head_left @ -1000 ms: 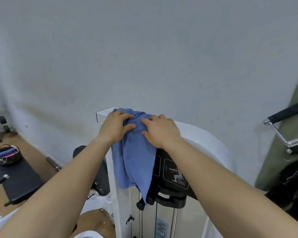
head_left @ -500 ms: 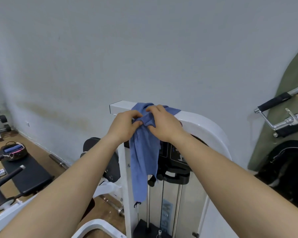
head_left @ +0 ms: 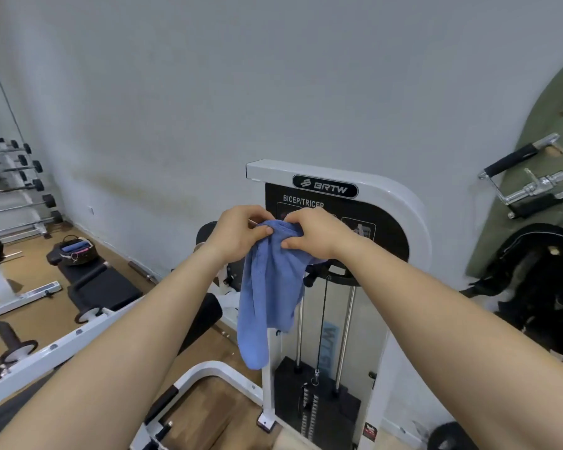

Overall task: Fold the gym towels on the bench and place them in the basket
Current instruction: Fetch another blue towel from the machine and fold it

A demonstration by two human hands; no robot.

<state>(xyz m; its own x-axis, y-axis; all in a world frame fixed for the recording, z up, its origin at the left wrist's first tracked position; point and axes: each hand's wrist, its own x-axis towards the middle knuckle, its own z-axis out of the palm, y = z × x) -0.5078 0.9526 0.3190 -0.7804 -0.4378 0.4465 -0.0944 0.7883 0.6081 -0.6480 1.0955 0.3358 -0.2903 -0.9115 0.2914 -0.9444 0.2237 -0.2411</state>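
Lifted off the machine (head_left: 400,203), the towel (head_left: 267,287) hung bunched below both hands: left hand (head_left: 238,233) and right hand (head_left: 312,232) pinched its top edge. Next, carry it leftward to the bench (head_left: 108,287) by the basket (head_left: 75,251) for folding.

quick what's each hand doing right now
Left hand: closed, gripping the top of the blue towel.
Right hand: closed, gripping the same towel.
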